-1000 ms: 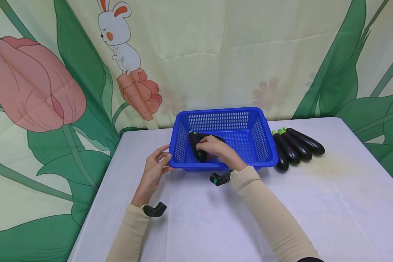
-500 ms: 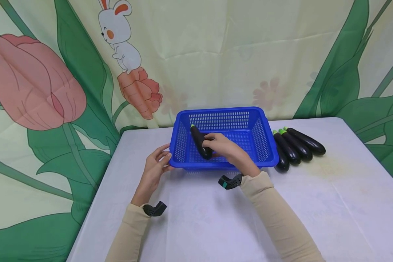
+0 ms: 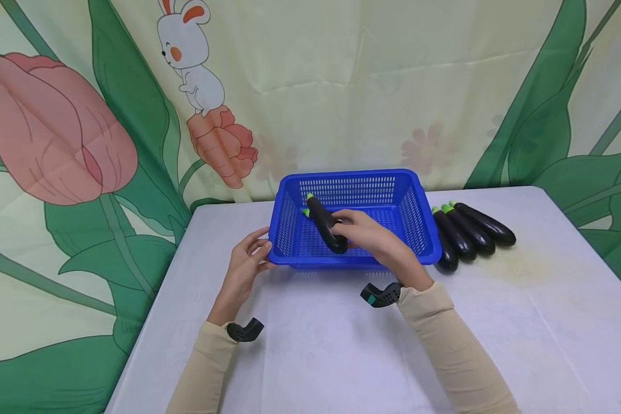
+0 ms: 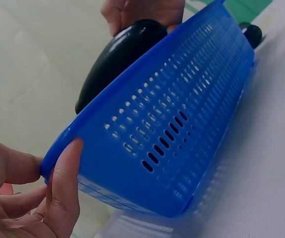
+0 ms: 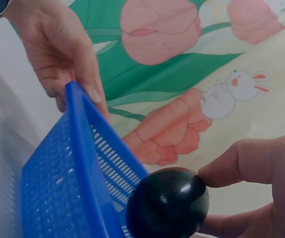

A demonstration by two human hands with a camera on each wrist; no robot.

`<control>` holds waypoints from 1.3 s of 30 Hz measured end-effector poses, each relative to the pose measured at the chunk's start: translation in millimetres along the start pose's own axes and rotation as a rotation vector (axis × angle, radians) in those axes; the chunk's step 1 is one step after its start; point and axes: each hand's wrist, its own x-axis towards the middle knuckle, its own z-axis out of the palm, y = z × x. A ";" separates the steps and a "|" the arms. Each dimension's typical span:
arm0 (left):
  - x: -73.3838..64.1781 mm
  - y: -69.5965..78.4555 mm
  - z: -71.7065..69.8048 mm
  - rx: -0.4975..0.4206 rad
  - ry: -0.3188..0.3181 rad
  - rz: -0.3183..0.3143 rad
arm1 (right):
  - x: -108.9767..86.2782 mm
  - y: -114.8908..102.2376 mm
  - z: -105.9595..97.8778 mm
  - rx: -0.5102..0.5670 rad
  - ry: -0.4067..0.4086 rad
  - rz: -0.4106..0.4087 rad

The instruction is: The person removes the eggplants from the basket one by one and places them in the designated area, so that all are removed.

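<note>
My right hand (image 3: 364,231) grips a dark, glossy eggplant (image 3: 324,223) with a green stem end, over the left half of the blue plastic basket (image 3: 357,263). In the left wrist view this eggplant (image 4: 117,62) rises above the basket's rim. The right wrist view shows its rounded end between thumb and fingers (image 5: 232,166). Behind it the green tip of another eggplant (image 3: 306,212) peeks out inside the basket; the rest is hidden. At the basket's near left corner, my left hand (image 3: 244,267) pinches the rim between thumb and fingers.
Several more eggplants (image 3: 468,230) lie side by side on the white-covered table (image 3: 310,345), just right of the basket. A printed cloth (image 3: 341,86) with flowers and a rabbit hangs right behind the table.
My right hand has moved to the right and up with the eggplant, away from the one beside it. The left hand stays on the rim, and the basket has hardly moved.
</note>
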 end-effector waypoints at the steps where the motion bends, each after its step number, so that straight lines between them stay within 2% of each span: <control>1: -0.1 0.1 0.1 -0.002 -0.001 0.001 | -2.4 0.1 -1.3 -0.004 0.002 -0.002; 16: -0.8 0.3 1.2 -0.041 -0.005 0.011 | -25.4 10.5 -28.6 -0.088 -0.022 -0.081; 25: -1.3 0.5 0.2 -0.030 -0.006 0.015 | -33.0 17.8 -40.1 -0.065 -0.014 -0.110; 39: -1.1 0.0 0.7 -0.028 -0.005 0.013 | -44.0 30.8 -65.0 -0.035 0.126 -0.168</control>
